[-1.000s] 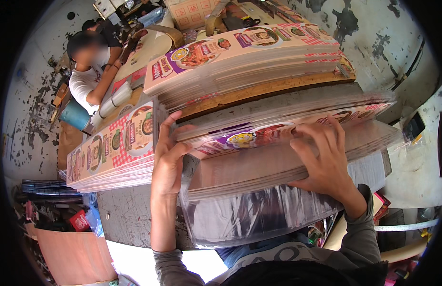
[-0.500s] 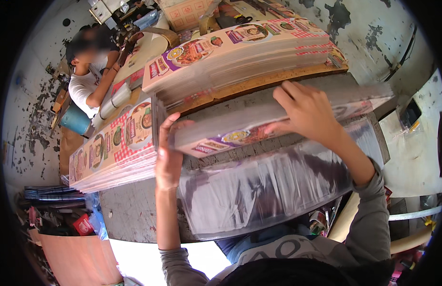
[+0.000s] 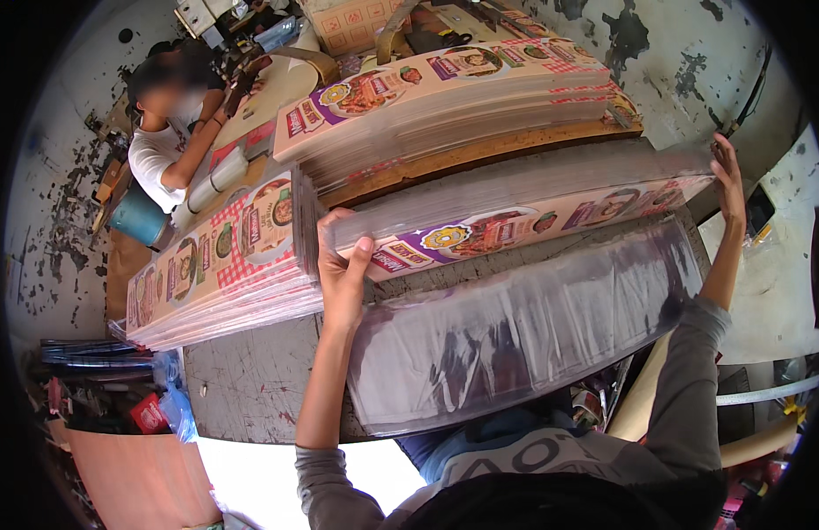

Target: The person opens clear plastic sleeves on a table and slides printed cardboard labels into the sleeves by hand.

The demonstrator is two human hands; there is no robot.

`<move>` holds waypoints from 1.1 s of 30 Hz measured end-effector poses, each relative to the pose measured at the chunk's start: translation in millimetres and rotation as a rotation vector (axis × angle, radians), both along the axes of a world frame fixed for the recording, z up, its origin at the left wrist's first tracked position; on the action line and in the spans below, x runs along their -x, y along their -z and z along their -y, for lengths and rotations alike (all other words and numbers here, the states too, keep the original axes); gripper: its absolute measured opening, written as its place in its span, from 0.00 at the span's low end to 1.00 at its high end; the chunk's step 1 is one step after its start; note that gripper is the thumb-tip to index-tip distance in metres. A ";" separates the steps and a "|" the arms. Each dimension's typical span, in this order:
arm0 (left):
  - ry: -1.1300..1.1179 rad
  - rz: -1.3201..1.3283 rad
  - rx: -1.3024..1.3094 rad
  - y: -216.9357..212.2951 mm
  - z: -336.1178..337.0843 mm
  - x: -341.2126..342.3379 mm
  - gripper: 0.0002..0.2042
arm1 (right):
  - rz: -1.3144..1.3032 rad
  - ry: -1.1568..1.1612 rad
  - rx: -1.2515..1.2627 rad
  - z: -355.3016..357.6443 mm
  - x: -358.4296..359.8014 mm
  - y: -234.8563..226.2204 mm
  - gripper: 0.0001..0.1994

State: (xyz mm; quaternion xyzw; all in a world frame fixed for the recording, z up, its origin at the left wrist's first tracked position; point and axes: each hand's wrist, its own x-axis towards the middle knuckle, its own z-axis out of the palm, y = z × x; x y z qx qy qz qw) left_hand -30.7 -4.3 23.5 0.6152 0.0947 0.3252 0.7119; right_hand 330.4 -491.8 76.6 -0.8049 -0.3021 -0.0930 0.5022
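A thick stack of long printed strips stands on its long edge across the table, its food-picture face toward me. At its left end my left hand grips it, thumb in front and fingers behind. My right hand is raised at the far right end, its fingers closed against the stack's edge. Just in front of the stack lies a pile of clear plastic sleeves, glossy and wrinkled. To the left of my left hand is a fanned pile of similar printed strips.
Behind my hands a tall pile of printed strips rests on a wooden board. A person in a white shirt sits at the far left beside a blue bucket. The grey table ends near my body.
My right hand has moved from the stack's middle to its right end. The left thumb now lies over the front face. The stack has tilted more upright, showing more of its printed face.
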 end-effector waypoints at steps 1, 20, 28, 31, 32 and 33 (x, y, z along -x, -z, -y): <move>-0.018 -0.005 -0.052 0.9 0.3 1.5 0.21 | -0.102 -0.049 -0.412 12.4 -12.2 22.6 0.36; -0.065 -0.149 -0.120 18.9 5.6 0.8 0.12 | -0.327 -0.052 -0.519 23.1 -22.7 92.7 0.21; -0.084 -0.205 -0.208 17.2 8.5 -3.7 0.10 | -0.446 -0.097 -0.517 39.7 -26.5 101.7 0.19; -0.277 -0.363 -0.466 33.5 3.7 1.8 0.10 | -0.452 -0.088 -0.158 34.3 -20.5 97.3 0.20; -0.224 -0.455 -0.504 32.6 -0.8 4.2 0.14 | -0.427 -0.063 -0.171 29.0 -16.8 96.1 0.20; -0.172 -0.547 -0.540 30.7 -3.8 6.9 0.18 | -0.428 -0.072 -0.173 23.2 -13.3 94.4 0.20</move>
